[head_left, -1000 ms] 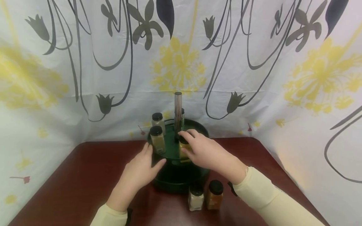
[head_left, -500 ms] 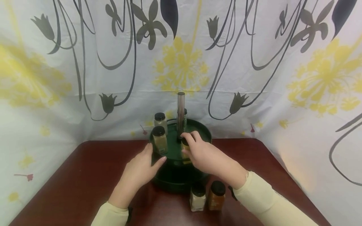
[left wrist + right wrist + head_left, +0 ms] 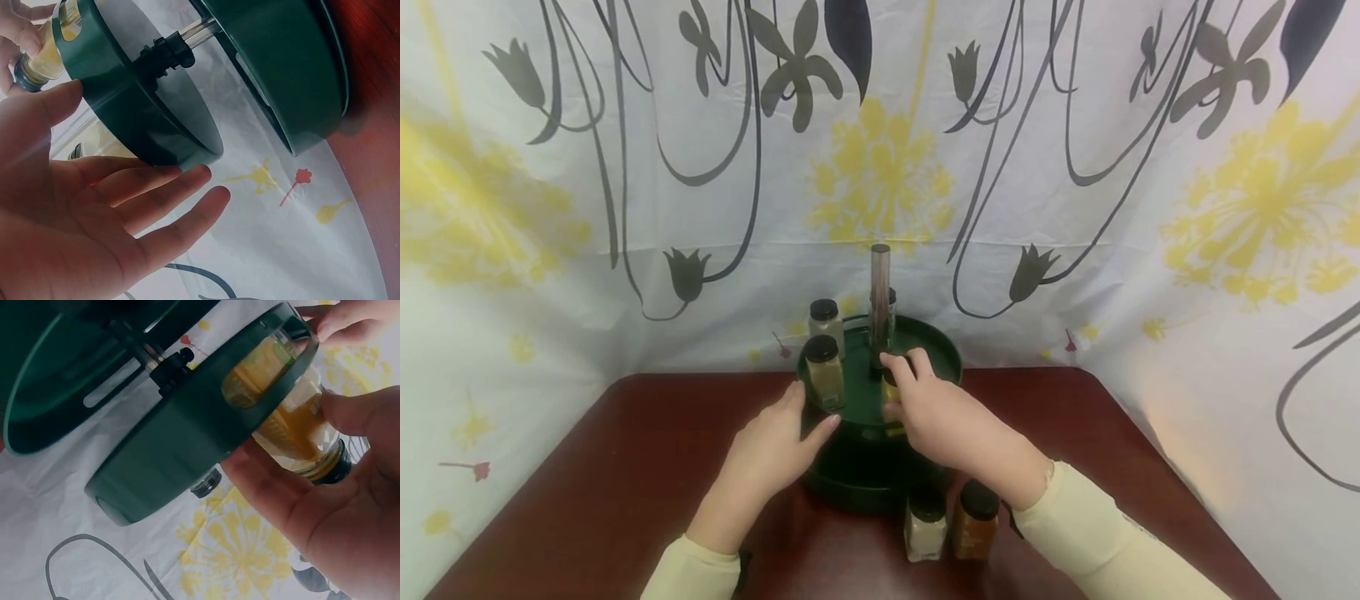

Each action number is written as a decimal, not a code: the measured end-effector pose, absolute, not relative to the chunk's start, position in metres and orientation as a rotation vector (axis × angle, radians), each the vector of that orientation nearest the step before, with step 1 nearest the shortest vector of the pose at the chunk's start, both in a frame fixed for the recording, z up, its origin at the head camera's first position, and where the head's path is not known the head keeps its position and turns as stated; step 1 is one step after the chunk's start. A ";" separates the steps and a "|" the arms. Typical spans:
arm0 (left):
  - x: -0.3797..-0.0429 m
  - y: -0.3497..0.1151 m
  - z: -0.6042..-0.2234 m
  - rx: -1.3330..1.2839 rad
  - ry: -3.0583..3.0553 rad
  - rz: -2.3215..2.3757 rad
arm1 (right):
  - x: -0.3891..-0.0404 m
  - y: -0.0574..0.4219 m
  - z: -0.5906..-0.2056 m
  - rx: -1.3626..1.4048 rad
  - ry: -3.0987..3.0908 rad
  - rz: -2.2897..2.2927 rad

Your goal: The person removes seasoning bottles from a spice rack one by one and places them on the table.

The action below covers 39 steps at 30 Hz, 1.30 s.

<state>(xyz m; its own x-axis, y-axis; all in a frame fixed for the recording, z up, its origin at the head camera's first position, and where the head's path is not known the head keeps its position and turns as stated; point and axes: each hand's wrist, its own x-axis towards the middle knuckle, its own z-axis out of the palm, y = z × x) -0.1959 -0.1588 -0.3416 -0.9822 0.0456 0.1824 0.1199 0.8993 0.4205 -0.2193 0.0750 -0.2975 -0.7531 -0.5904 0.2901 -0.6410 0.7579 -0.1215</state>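
A two-tier dark green turntable [image 3: 861, 379] with a central post [image 3: 880, 292] stands at the table's back. My right hand [image 3: 951, 417] holds a jar of yellow spice [image 3: 300, 428] at the front right of the upper tier, thumb on one side and fingers on the other. The jar stands upright inside the rim, partly hidden by that hand in the head view. At the left front, my left hand [image 3: 767, 446] touches the upper tier's rim [image 3: 119, 100] with thumb and nearly straight fingers spread. Close to those fingers stands a beige spice jar [image 3: 825, 379].
A pale jar [image 3: 826, 333] stands at the upper tier's back left; another jar [image 3: 892, 317] is partly behind the post. In front of the lower tier [image 3: 865, 497], a cream jar [image 3: 925, 533] and an orange-brown jar [image 3: 976, 529] stand on the red-brown table [image 3: 655, 467].
The head view has shifted slightly since a second ago. My right hand stays round the yellow jar, its wrist a little lower. My left hand keeps its place at the rim.
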 end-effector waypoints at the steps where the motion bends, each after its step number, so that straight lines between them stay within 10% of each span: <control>1: -0.196 -0.159 -0.342 -0.126 -2.894 -0.659 | -0.220 0.075 -0.298 0.960 -2.720 0.327; 39: -0.199 -0.164 -0.342 -0.134 -2.886 -0.630 | -0.203 0.088 -0.280 0.932 -2.304 0.665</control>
<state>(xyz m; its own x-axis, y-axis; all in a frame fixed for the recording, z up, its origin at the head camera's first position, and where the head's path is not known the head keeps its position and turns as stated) -0.1995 -0.1644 -0.3421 -0.9789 0.0488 0.1986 0.1271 0.9060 0.4038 -0.2029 0.0876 -0.2800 -0.6008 -0.4586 0.6547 -0.7371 0.6349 -0.2317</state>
